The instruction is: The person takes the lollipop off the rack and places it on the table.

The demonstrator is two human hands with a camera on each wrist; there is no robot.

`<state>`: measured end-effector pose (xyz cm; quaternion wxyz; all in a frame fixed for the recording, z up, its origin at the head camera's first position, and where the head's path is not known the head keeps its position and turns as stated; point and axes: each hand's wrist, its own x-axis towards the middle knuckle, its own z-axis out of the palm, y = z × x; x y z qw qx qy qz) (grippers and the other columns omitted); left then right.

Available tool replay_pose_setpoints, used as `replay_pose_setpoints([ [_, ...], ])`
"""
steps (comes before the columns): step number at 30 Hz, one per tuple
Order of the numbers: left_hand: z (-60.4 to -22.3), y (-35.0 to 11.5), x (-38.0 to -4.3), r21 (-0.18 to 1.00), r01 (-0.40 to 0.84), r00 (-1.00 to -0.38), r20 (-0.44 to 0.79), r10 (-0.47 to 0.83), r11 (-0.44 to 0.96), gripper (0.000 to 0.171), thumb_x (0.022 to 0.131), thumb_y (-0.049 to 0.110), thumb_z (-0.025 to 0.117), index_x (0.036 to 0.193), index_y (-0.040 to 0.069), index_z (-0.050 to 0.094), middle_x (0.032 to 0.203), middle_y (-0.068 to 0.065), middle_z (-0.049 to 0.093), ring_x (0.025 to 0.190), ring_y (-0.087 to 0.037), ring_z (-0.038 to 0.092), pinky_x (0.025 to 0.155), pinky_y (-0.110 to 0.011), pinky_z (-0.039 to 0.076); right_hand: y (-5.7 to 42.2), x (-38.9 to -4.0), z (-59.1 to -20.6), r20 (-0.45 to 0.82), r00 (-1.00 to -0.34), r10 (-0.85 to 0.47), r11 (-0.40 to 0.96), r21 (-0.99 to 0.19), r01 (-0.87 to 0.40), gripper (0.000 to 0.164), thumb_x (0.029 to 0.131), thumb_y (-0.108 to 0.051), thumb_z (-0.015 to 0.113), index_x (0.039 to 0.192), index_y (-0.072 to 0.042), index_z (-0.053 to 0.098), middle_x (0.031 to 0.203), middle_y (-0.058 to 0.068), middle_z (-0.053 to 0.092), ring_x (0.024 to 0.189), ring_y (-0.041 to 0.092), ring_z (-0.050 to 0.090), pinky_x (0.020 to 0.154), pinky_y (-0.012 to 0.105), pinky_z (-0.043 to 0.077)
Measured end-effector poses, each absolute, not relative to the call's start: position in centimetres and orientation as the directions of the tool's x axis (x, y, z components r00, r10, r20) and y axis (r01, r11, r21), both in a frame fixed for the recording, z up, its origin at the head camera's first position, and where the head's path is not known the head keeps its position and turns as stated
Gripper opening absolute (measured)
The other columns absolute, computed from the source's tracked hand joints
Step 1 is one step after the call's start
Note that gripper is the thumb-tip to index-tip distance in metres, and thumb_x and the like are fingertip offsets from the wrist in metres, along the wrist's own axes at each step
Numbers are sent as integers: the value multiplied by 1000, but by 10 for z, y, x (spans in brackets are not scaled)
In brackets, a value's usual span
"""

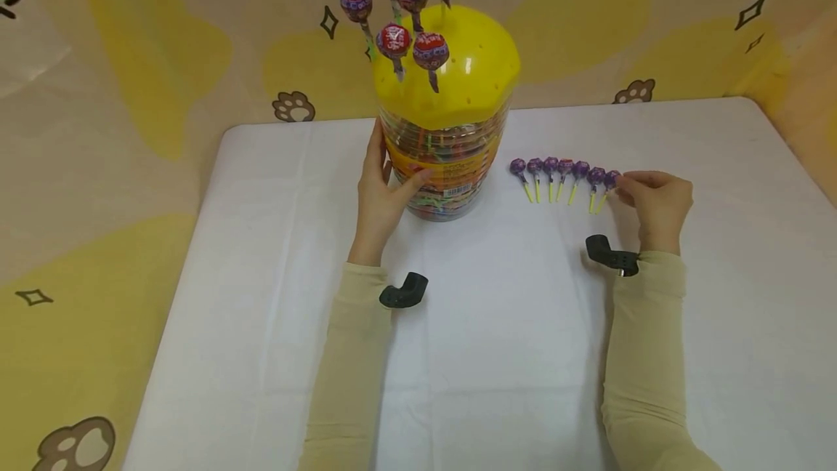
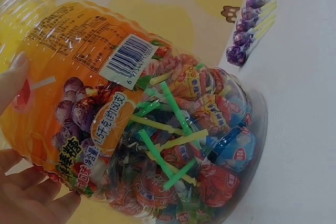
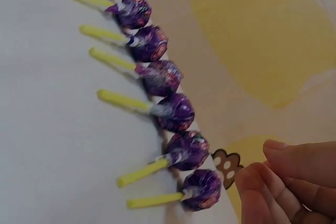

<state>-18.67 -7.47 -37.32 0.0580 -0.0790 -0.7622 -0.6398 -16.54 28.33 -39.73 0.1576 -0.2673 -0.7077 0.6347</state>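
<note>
left hand is gripping the jar; to its right, the loosely curled, empty right hand is probably arranging lollipops, the next shift likely needing a light pinch.

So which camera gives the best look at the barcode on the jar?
The left wrist view: the barcode on the jar appears large, with digits printed beneath it. The head view shows it small, its digits too tiny to read. The right wrist view misses it, showing purple lollipops instead.
</note>
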Motion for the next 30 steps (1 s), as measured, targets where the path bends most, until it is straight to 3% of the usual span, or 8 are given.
replay_pose_setpoints([
  [6,-357,-75,-178,972,155,-988,149,49,175,89,86,10,69,152,11,9,157,-5,13,143,-18,13,115,-33,19,270,-168,-385,-25,-825,565,-111,-993,-45,8,78,7,71,84,4,72,73,3,67,63,11,67,63,18,55],
  [13,-340,-75,-166,973,148,-989,142,46,177,85,88,8,67,151,5,10,157,-10,13,143,-20,13,115,-34,19,257,-167,-365,33,-846,533,-158,-978,-138,16,76,4,75,92,7,72,77,7,69,66,16,68,66,20,56],
  [20,-376,-76,-187,961,210,-978,207,36,178,90,86,19,71,153,16,12,157,0,16,142,-12,16,114,-31,21,243,-162,-337,123,-855,503,-175,-955,-241,17,75,5,76,91,9,71,77,11,69,65,20,67,66,23,56],
  [30,-375,-75,-187,961,211,-977,207,43,181,89,86,20,70,153,15,11,157,-1,15,142,-11,15,114,-30,21,221,-163,-301,274,-868,414,-181,-910,-374,25,70,8,78,91,15,69,78,17,68,64,24,66,65,25,57],
])
